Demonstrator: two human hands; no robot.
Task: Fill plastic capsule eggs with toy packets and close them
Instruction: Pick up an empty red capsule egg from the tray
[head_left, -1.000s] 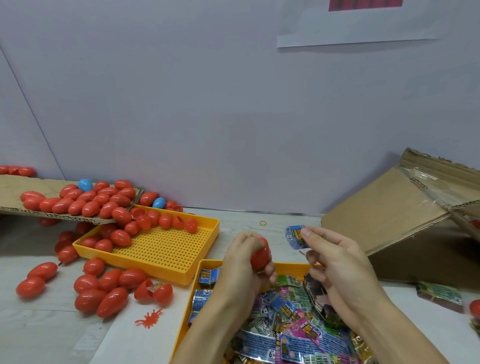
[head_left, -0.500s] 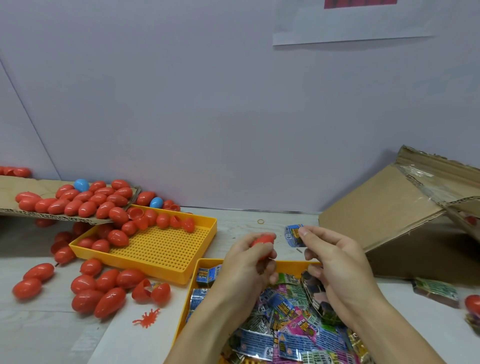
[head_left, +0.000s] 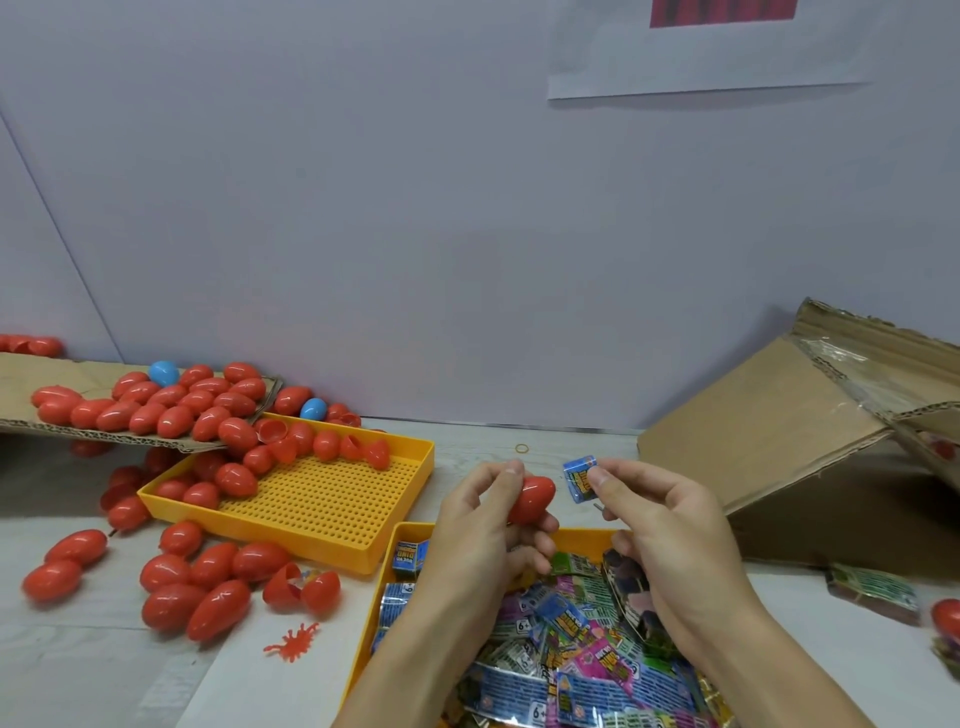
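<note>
A big cardboard box (head_left: 769, 441) lies on its side at the right. A yellow tray (head_left: 410, 467) with red eggs stands at the left, and a nearer tray (head_left: 387, 577) holds toy packets (head_left: 576, 654). Above this tray, the left hand (head_left: 483, 525) has its fingers curled around a red egg (head_left: 530, 499). Just beside it, the right hand (head_left: 670, 525) pinches a blue packet (head_left: 579, 478).

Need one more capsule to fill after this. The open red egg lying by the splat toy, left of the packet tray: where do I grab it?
Take the open red egg by its right half, pinching across the rounded shell from above. It lies with both halves spread apart, and closed eggs crowd its left, so the side toward the packet tray looks freer.
</note>
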